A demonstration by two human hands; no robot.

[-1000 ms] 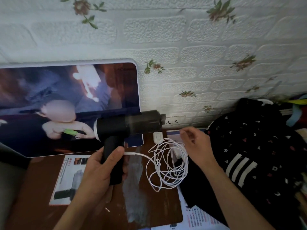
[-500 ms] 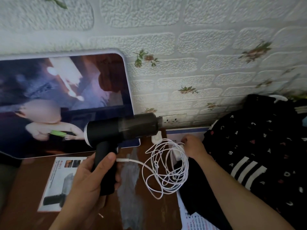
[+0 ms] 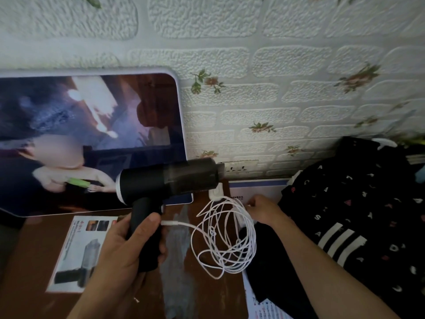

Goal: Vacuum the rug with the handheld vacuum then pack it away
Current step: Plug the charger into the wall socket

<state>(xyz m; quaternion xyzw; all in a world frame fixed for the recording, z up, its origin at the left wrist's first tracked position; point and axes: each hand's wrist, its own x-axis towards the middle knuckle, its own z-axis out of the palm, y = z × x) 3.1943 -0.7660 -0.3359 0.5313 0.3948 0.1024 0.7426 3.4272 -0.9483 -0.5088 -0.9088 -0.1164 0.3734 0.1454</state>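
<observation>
Tabletop (image 3: 32, 245) of brown wood against brick-patterned wall (image 3: 276, 65). Leaflet (image 3: 76, 249), picture panel (image 3: 80, 139) and black clothing (image 3: 356, 215) crowd it. Left hand (image 3: 119, 256) grips vacuum (image 3: 165, 180); right hand (image 3: 264, 211) pinches white cable (image 3: 181, 224).

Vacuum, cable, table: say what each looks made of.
The handheld vacuum: matte black plastic, apparently, with a smoky translucent front section. The cable: white flexible plastic or rubber sheath, looping loosely. The table: brown wood or laminate, glossy, with a worn pale streak.

The brown table (image 3: 30, 261) bears a printed leaflet (image 3: 76, 249) at left — black clothing (image 3: 368, 203) at right.
</observation>
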